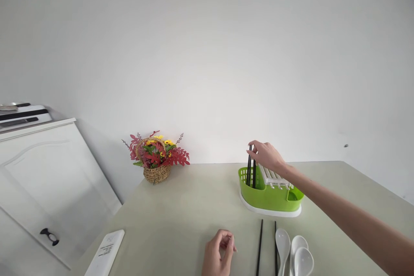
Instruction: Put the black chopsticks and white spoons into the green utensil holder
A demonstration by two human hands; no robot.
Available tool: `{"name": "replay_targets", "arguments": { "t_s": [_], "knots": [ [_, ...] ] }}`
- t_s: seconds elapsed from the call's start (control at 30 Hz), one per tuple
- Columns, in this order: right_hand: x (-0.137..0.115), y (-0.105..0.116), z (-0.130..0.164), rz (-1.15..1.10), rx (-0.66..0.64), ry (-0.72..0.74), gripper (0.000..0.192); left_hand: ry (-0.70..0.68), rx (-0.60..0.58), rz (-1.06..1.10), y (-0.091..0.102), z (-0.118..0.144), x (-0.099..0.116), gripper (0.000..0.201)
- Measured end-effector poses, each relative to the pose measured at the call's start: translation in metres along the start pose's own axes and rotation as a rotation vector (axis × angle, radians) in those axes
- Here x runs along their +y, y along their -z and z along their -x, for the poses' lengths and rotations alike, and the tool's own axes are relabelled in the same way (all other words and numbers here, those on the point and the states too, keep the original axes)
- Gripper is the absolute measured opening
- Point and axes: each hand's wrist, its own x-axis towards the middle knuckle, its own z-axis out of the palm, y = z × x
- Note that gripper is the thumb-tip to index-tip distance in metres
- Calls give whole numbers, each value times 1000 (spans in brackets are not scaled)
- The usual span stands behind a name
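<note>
My right hand [265, 154] reaches across to the green utensil holder [268, 197], its fingers closed on the top of black chopsticks [249, 170]. Their lower ends stand inside the holder's left compartment. A white rack section sits in the holder's middle, partly behind my wrist, and a white base lies underneath. Close to the front edge of the view, my left hand [220, 252] rests over the table with fingers curled toward the thumb and nothing visible in them. To its right lie two loose black chopsticks [260, 246] and white spoons [283, 241], some overlapping.
A wicker basket of red and yellow artificial flowers [157, 174] stands at the table's back left. A white flat object with printed text [106, 252] lies at the left edge. Beyond it is a white cabinet [48, 181] with items on top. A white wall rises behind the table.
</note>
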Motion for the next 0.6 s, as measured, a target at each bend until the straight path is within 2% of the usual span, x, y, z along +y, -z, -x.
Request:
{"name": "replay_targets", "arguments": {
  "t_s": [0.07,0.17,0.33,0.47,0.6],
  "knots": [
    [-8,7,5,-13,76,9,40,7,4,-6,0,1,1,39],
    [-21,23,16,-60,140,47,38,20,-2,-13,1,1,3,38],
    [-33,51,56,-170,119,126,32,50,-19,-48,2,2,7,40],
    [-16,54,108,-371,9,138,40,25,-35,-164,-3,7,6,46],
    [28,27,170,-533,14,-65,46,-51,-37,-354,-22,15,1,32]
  ]
}}
